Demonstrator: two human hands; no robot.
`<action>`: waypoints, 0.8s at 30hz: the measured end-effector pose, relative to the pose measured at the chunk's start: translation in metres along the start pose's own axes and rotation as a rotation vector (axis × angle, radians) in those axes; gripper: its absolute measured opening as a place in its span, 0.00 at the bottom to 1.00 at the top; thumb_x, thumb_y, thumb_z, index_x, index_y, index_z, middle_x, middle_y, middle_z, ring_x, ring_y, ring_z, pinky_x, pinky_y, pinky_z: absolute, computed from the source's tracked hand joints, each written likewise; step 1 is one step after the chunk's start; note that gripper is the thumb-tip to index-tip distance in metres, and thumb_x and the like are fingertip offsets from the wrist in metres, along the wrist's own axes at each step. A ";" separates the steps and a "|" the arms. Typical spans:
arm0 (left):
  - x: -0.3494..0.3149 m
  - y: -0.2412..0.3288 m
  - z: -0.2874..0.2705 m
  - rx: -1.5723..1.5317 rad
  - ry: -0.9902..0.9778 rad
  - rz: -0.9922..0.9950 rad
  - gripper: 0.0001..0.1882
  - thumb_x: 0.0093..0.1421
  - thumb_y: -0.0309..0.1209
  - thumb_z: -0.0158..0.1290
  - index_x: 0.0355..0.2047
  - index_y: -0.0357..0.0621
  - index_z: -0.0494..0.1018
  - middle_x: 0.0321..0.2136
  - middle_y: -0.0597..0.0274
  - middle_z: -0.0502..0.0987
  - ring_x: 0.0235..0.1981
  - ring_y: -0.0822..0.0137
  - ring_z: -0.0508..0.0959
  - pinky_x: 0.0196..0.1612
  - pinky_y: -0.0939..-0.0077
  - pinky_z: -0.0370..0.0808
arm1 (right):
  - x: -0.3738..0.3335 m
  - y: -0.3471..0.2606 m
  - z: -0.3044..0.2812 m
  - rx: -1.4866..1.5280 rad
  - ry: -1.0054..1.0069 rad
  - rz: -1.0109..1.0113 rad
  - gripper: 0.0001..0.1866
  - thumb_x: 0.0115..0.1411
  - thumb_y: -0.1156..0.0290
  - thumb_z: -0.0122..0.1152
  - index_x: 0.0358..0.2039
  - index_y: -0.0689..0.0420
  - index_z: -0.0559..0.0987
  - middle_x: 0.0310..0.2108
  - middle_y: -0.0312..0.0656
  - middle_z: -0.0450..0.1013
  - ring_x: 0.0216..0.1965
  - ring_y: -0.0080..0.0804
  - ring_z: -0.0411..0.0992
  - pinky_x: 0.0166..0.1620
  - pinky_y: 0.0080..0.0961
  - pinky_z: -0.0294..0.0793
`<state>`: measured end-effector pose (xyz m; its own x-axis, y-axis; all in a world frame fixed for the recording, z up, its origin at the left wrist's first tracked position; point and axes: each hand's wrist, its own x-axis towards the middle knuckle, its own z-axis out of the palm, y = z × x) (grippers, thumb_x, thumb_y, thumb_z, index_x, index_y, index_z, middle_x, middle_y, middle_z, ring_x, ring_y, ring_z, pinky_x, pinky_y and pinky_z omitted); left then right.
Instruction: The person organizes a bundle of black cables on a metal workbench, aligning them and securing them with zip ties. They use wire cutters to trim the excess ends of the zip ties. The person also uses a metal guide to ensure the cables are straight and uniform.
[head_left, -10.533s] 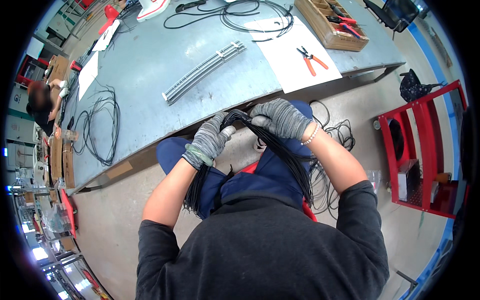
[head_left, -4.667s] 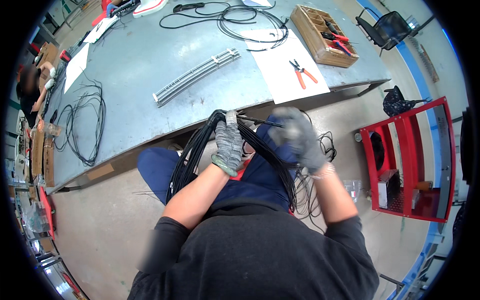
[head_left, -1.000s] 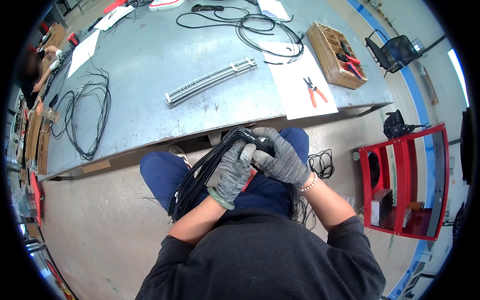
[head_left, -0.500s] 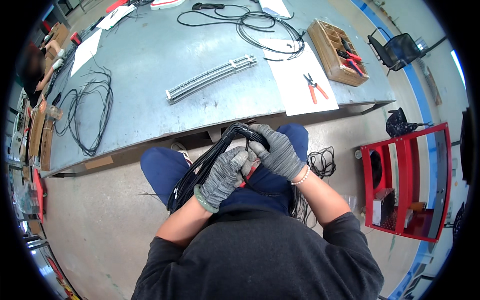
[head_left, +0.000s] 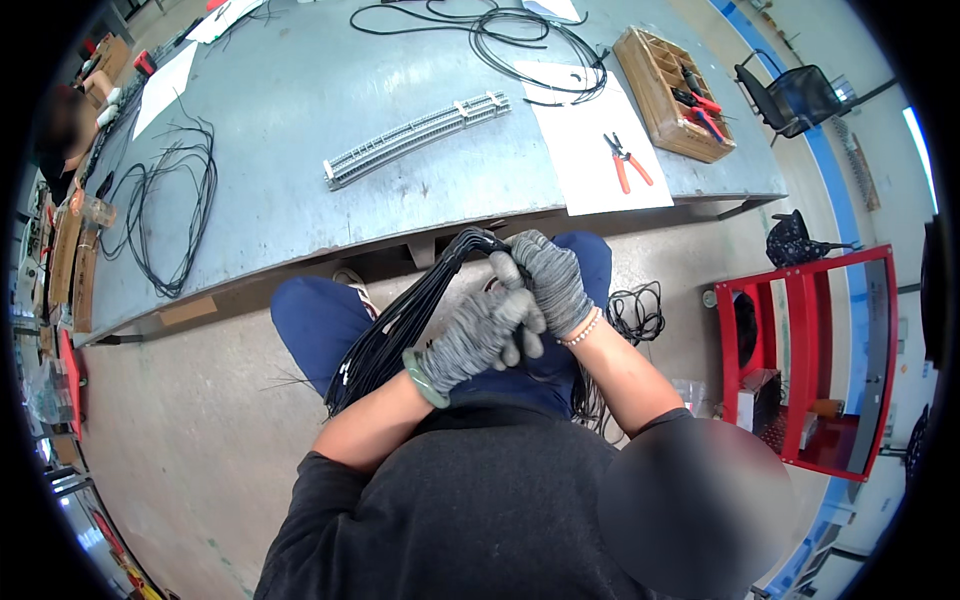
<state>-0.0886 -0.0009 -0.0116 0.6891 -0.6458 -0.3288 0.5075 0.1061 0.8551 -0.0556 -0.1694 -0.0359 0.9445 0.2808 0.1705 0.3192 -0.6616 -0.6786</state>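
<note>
Workshop for cable and wiring work, identified by a large grey metal table (head_left: 265,150) bearing coils of black cable (head_left: 209,190), a pale ridged strip (head_left: 415,138), orange-handled cutters (head_left: 621,174) and, at right, a compartmented wooden box (head_left: 640,90) of hand tools. A thick cable bundle (head_left: 395,325) occupies the near side. A red metal rack (head_left: 801,335) and blue floor stripe (head_left: 847,205) at right, and a co-worker (head_left: 55,168) at far left, indicate a shared industrial floor.

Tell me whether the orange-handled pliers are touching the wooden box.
Apart: the head view plainly shows white paper and grey tabletop between the pliers and the wooden box.
</note>
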 end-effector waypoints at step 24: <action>0.076 -0.047 -0.003 -0.601 0.420 0.396 0.09 0.67 0.34 0.48 0.45 0.48 0.65 0.34 0.61 0.74 0.33 0.69 0.76 0.37 0.73 0.78 | -0.031 -0.023 -0.086 0.033 -0.042 -0.138 0.12 0.60 0.72 0.56 0.44 0.59 0.76 0.25 0.40 0.75 0.29 0.27 0.74 0.35 0.23 0.73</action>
<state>-0.0584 -0.0529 -0.0776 0.9499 -0.1525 -0.2727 0.2945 0.7284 0.6186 -0.0860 -0.2227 0.0358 0.8874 0.3969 0.2343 0.4425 -0.5914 -0.6742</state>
